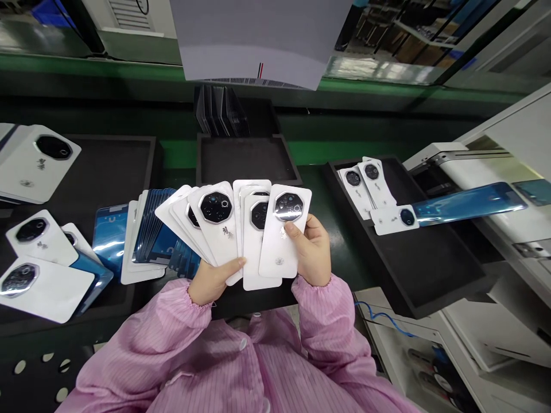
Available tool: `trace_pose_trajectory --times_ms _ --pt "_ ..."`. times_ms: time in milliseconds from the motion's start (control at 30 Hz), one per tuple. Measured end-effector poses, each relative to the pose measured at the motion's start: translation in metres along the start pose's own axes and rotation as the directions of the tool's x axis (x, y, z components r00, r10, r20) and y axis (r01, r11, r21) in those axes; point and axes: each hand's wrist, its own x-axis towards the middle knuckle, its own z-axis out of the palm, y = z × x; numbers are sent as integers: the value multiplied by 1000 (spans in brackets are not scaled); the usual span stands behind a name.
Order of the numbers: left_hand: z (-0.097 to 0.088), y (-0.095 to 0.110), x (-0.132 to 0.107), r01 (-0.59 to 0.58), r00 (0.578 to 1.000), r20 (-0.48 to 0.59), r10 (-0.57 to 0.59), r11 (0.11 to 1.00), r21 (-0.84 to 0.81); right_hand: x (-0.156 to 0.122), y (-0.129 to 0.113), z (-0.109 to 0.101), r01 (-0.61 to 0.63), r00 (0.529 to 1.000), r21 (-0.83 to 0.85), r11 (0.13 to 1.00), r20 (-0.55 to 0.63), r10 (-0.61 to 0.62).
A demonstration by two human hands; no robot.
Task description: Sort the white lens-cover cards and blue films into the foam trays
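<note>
Several white phone back covers with black octagonal camera areas are fanned out in front of me. My left hand (pixel 216 279) is closed on the left part of the fan, its thumb over the lower edge of a front cover (pixel 219 241). My right hand (pixel 313 252) grips the rightmost cover (pixel 278 244), thumb on its face below the camera area; its other fingers are mostly hidden behind. Between the hands, more covers (pixel 260 267) overlap. Left of my left hand stands a row of blue-filmed sheets (pixel 155 229) beside white covers (pixel 131 252).
At left, more white covers (pixel 47 287) lie on a black tray (pixel 116 166). Dark panels (pixel 219 112) stand upright behind a central black tray (pixel 247 160). On the right tray (pixel 422 269) are white covers (pixel 374 186) and a long blue sheet (pixel 469 203), near a white machine (pixel 477 172).
</note>
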Motion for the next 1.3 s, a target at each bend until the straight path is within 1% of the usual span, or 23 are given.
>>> trace_pose_trajectory --times_ms 100,233,333,400,467,567,600,633,700,767,833,933,1033,1100,1133,1200,1233,1267,1300 --pt "1 4 0 -25 1000 12 25 1000 16 1 1 -1 -3 1000 4 1000 10 3" --pt "-4 -2 -1 -17 999 41 17 1000 -18 1 5 -2 -4 1000 0 1000 28 4" --pt "-7 -8 0 6 1000 9 -6 1000 -15 1 9 -2 -10 999 -3 1000 36 10" --pt "-8 -7 0 13 1000 -16 -13 999 -30 3 9 -6 -15 999 1 1000 35 15" --pt "-7 -2 1 8 999 -49 -12 997 -71 11 6 -12 10 1000 4 1000 -25 -10" --pt "-8 12 3 -16 993 -118 -4 986 -163 35 -2 -26 108 979 -43 993 -171 -113" --pt "-8 17 3 -31 990 -137 6 982 -185 47 -5 -29 132 972 -86 987 -183 -146" --pt "-9 22 3 -36 990 -141 8 980 -193 59 -8 -31 140 973 -142 980 -163 -163" --pt "-11 29 4 -36 989 -147 7 980 -196 86 -11 -29 128 987 -289 949 -56 -150" --pt "-12 31 4 -36 987 -162 2 977 -209 114 -12 -19 123 992 -453 883 63 -106" --pt "-12 28 4 -44 984 -178 5 975 -218 141 -11 -1 139 988 -564 814 140 -71" --pt "-13 21 3 -30 987 -160 -6 975 -222 176 -8 26 160 983 -654 740 176 -57" --pt "-13 17 4 -21 991 -135 -14 968 -251 199 -9 41 181 982 -755 630 175 -72" --pt "-13 17 4 -34 991 -134 -1 966 -258 201 -10 41 202 979 -807 555 173 -105" --pt "-13 17 4 -44 991 -136 9 966 -255 197 -11 39 213 977 -826 522 173 -126" --pt "-12 18 4 -56 990 -138 22 968 -246 177 -12 32 276 958 -831 482 193 -214" --pt "-12 17 4 -55 990 -137 22 968 -243 161 -13 28 321 942 -808 494 216 -259" --pt "-12 17 4 -50 991 -135 18 969 -240 143 -13 24 375 922 -760 531 246 -299" --pt "-12 17 4 -44 991 -133 13 970 -237 123 -13 20 414 910 -677 608 281 -306"
